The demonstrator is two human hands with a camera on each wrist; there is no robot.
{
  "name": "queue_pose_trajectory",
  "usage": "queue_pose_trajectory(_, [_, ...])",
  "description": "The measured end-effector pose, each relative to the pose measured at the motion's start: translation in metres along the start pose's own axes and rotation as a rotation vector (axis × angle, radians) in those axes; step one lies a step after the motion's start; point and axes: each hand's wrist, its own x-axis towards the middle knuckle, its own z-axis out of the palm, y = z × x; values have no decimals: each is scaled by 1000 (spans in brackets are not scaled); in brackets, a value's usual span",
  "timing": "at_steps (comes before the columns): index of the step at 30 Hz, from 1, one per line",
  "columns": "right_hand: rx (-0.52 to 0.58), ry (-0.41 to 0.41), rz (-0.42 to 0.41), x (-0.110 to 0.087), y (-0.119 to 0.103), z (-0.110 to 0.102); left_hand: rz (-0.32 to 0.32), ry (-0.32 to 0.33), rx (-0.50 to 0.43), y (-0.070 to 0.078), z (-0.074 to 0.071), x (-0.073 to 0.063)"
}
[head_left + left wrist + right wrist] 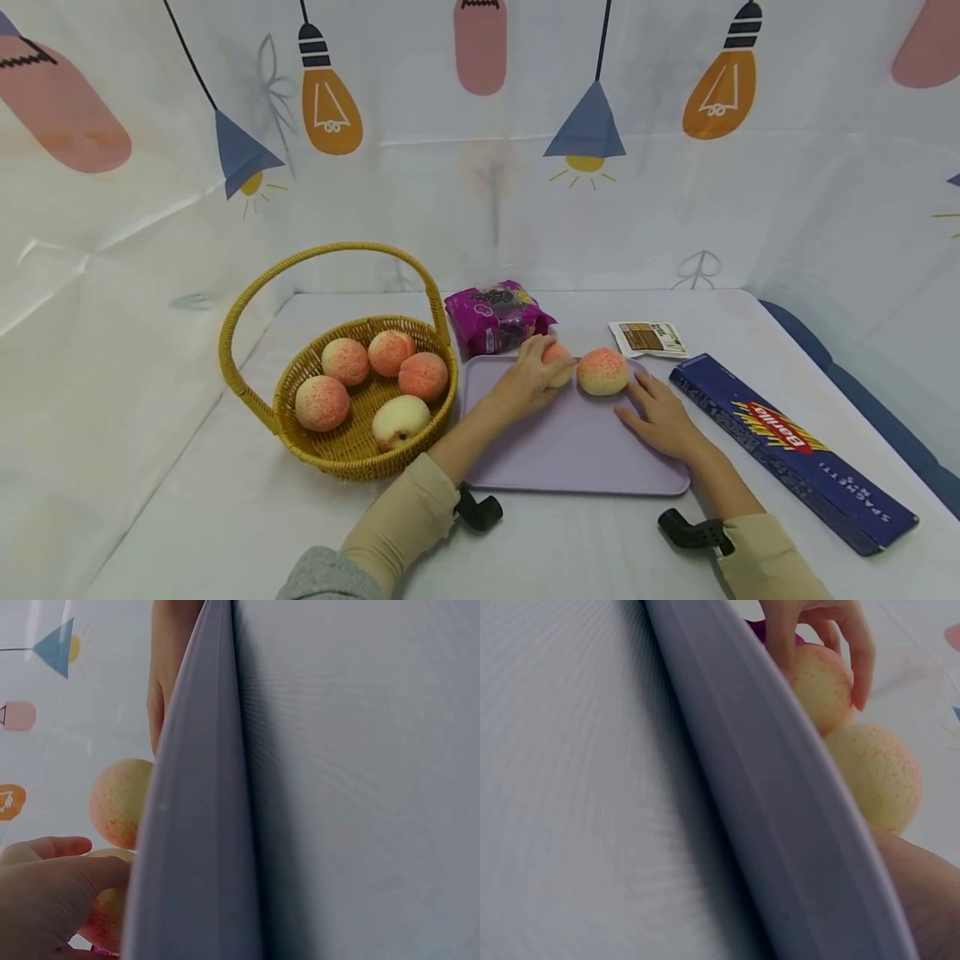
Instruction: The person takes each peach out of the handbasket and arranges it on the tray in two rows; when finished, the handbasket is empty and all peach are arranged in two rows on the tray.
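Note:
Two peaches, blushed pink over pale yellow, sit side by side at the far edge of a lilac tray. My left hand grips the left peach from above, its fingers curved over the fruit, as the right wrist view also shows. The right peach stands against it. My right hand lies on the tray's right side with fingers extended, fingertips right at the right peach's side. In the left wrist view, the tray's rim hides part of both peaches.
A wicker basket with a tall handle holds several peaches on the left. Behind the tray lies a purple fruit bag. A small white-and-brown packet and a blue Barilla spaghetti box lie at the right.

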Motion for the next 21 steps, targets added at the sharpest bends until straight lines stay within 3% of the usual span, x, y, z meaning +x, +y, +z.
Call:
queue_pose_trajectory(9, [-3,-21,21,0,-2,-3,-50,-70,-21,6,-13,-3])
queue_pose_trajectory(16, [-7,-23,20,1,-2,-3,38,-40,33,13,-28,-6])
queue_pose_trajectory(21, [-12,-24,15,1,0,-2,31,-45,46,20,-42,-9])
